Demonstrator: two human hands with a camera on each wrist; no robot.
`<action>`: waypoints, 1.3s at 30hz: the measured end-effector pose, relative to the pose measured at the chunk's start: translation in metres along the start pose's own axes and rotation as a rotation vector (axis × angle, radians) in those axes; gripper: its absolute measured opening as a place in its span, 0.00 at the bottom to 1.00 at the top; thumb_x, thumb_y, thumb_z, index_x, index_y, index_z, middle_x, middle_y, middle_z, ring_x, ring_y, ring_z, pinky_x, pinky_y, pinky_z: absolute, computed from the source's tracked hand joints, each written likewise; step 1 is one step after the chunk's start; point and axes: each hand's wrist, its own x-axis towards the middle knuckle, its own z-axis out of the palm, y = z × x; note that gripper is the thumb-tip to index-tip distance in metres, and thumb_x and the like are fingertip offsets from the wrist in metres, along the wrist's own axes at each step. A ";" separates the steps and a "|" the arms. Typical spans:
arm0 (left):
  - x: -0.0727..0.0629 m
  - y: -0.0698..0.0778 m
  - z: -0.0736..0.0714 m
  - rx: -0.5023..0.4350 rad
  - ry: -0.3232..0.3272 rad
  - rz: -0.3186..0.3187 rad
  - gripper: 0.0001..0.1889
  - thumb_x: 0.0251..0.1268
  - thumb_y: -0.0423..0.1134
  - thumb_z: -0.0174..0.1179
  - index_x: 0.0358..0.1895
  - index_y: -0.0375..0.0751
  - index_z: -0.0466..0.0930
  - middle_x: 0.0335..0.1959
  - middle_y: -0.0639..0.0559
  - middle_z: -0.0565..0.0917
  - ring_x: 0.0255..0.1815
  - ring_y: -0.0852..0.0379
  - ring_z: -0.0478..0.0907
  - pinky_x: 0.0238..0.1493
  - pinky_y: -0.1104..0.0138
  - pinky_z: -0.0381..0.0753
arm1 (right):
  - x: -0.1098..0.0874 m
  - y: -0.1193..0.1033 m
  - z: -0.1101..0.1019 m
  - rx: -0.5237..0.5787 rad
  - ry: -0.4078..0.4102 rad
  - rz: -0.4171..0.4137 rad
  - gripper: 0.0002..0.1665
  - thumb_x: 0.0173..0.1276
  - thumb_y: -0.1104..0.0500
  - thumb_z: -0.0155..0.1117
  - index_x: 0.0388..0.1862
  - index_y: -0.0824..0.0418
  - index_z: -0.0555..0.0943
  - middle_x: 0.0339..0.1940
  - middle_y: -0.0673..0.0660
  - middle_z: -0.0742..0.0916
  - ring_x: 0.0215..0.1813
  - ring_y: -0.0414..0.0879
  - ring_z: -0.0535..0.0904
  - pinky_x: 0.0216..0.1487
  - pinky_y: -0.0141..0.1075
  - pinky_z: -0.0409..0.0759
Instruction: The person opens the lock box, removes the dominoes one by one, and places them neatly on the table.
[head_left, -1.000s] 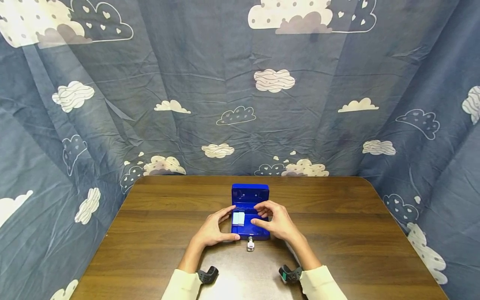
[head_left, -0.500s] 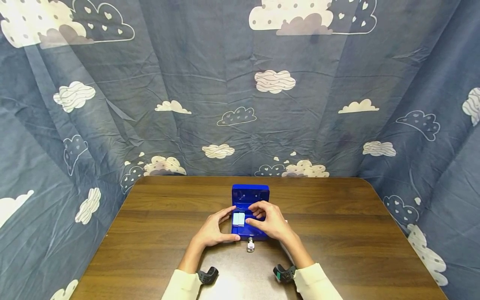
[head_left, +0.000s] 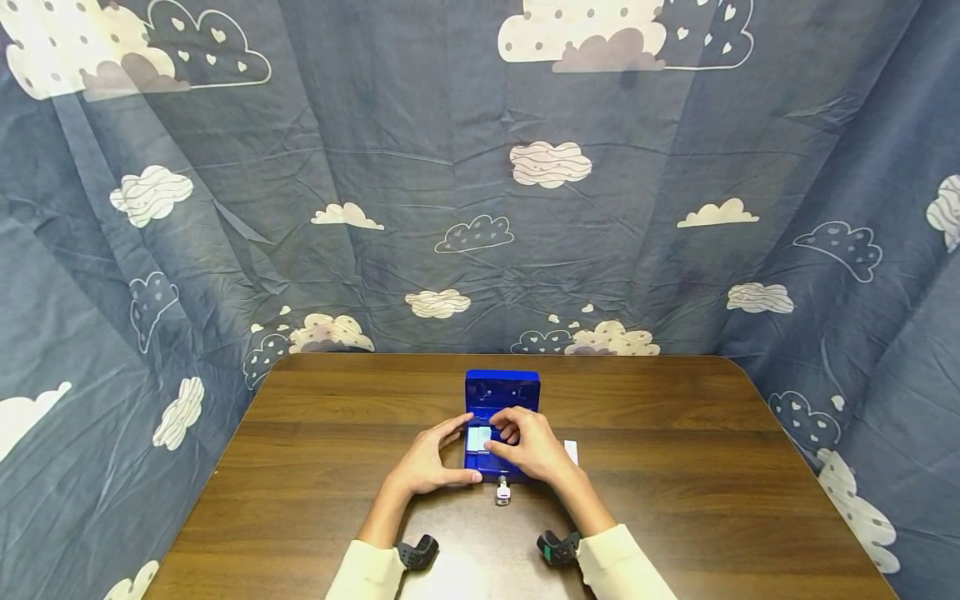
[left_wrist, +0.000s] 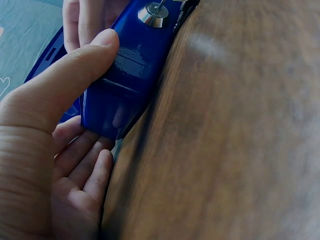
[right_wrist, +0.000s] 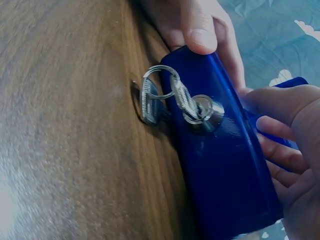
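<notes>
A blue cash box (head_left: 487,475) stands on the table with its lid (head_left: 502,392) raised at the back. Two light blue blocks (head_left: 478,439) lie side by side in its left part. My left hand (head_left: 426,461) grips the left end: the thumb presses the front edge, the fingers lie along the side. My right hand (head_left: 534,444) reaches into the box, thumb and forefinger at the right-hand block; the box wall hides the fingertips in the right wrist view. A key (right_wrist: 187,100) sits in the front lock (right_wrist: 207,116), with a second key (right_wrist: 149,102) on its ring.
A small white piece (head_left: 572,451) lies on the table right of the box, partly behind my right hand. The brown wooden table (head_left: 345,400) reaches back to a blue curtain (head_left: 420,250) printed with clouds. Each wrist wears a black band (head_left: 417,552).
My right hand has moved left inside the box, up to the light blue blocks, and its thumb and forefinger have drawn closer. The white piece has come into sight. My left hand stays put.
</notes>
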 end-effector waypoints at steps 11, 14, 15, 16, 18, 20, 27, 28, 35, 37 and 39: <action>0.000 -0.002 0.001 -0.014 0.006 0.009 0.52 0.48 0.44 0.83 0.77 0.38 0.65 0.74 0.37 0.72 0.73 0.42 0.73 0.77 0.54 0.73 | 0.003 0.003 0.009 -0.119 -0.010 -0.042 0.19 0.57 0.58 0.81 0.44 0.64 0.87 0.34 0.55 0.88 0.33 0.44 0.82 0.35 0.27 0.82; 0.000 -0.003 0.001 -0.011 0.002 0.003 0.52 0.48 0.44 0.83 0.77 0.39 0.65 0.75 0.38 0.72 0.74 0.43 0.72 0.77 0.55 0.72 | 0.002 0.003 0.011 -0.169 -0.009 -0.073 0.18 0.56 0.57 0.82 0.43 0.63 0.87 0.34 0.54 0.88 0.34 0.43 0.82 0.36 0.29 0.83; 0.000 -0.003 0.002 -0.012 0.001 0.003 0.51 0.48 0.44 0.83 0.77 0.39 0.65 0.75 0.38 0.72 0.74 0.43 0.72 0.77 0.55 0.72 | 0.002 0.002 0.011 -0.190 -0.007 -0.082 0.18 0.56 0.56 0.82 0.43 0.63 0.88 0.34 0.54 0.88 0.34 0.44 0.83 0.36 0.30 0.84; 0.000 -0.003 0.002 -0.012 0.002 0.004 0.51 0.49 0.44 0.83 0.77 0.39 0.65 0.75 0.38 0.72 0.74 0.43 0.72 0.77 0.56 0.72 | 0.001 0.002 0.012 -0.212 -0.006 -0.089 0.18 0.56 0.56 0.83 0.43 0.62 0.88 0.34 0.54 0.88 0.35 0.44 0.83 0.36 0.31 0.84; 0.001 -0.003 0.001 -0.014 0.004 0.007 0.52 0.48 0.44 0.83 0.77 0.39 0.65 0.75 0.38 0.72 0.75 0.43 0.72 0.77 0.56 0.72 | 0.001 0.001 0.012 -0.249 -0.002 -0.098 0.18 0.55 0.55 0.83 0.42 0.61 0.89 0.34 0.53 0.88 0.35 0.44 0.83 0.36 0.33 0.84; 0.001 -0.003 0.001 -0.016 0.006 0.011 0.52 0.48 0.44 0.83 0.78 0.38 0.64 0.75 0.38 0.72 0.75 0.43 0.72 0.77 0.56 0.72 | 0.000 -0.001 0.013 -0.273 0.002 -0.103 0.17 0.54 0.56 0.83 0.41 0.61 0.89 0.35 0.53 0.88 0.35 0.44 0.83 0.36 0.34 0.85; 0.002 -0.001 -0.002 -0.004 0.004 0.028 0.51 0.49 0.43 0.82 0.77 0.36 0.64 0.74 0.37 0.72 0.74 0.42 0.72 0.76 0.54 0.73 | 0.001 -0.001 0.014 -0.310 0.004 -0.089 0.17 0.53 0.53 0.85 0.37 0.58 0.89 0.34 0.53 0.89 0.35 0.44 0.84 0.36 0.36 0.86; 0.003 -0.001 -0.002 -0.003 0.005 0.029 0.51 0.49 0.42 0.82 0.77 0.36 0.64 0.74 0.37 0.72 0.74 0.42 0.72 0.76 0.54 0.73 | 0.001 -0.001 0.014 -0.311 0.002 -0.085 0.17 0.53 0.53 0.85 0.37 0.58 0.89 0.34 0.52 0.89 0.35 0.44 0.84 0.36 0.36 0.86; 0.003 0.000 0.000 -0.038 0.013 0.059 0.51 0.48 0.36 0.83 0.76 0.32 0.64 0.73 0.32 0.72 0.73 0.34 0.72 0.74 0.46 0.73 | 0.000 0.000 0.014 -0.300 -0.019 -0.057 0.18 0.53 0.52 0.85 0.38 0.57 0.88 0.34 0.52 0.90 0.35 0.42 0.84 0.36 0.36 0.86; 0.002 0.000 0.000 -0.055 0.018 0.061 0.51 0.47 0.35 0.83 0.76 0.31 0.64 0.73 0.30 0.72 0.73 0.33 0.72 0.74 0.44 0.72 | 0.000 0.001 0.014 -0.297 -0.020 -0.058 0.18 0.53 0.52 0.85 0.38 0.57 0.88 0.35 0.52 0.90 0.36 0.43 0.84 0.37 0.37 0.86; 0.001 0.001 0.000 -0.059 0.020 0.057 0.51 0.47 0.36 0.83 0.76 0.32 0.65 0.73 0.31 0.72 0.73 0.33 0.72 0.74 0.44 0.72 | 0.000 0.001 0.014 -0.289 -0.021 -0.063 0.18 0.53 0.52 0.85 0.39 0.57 0.88 0.36 0.53 0.90 0.37 0.43 0.85 0.38 0.37 0.87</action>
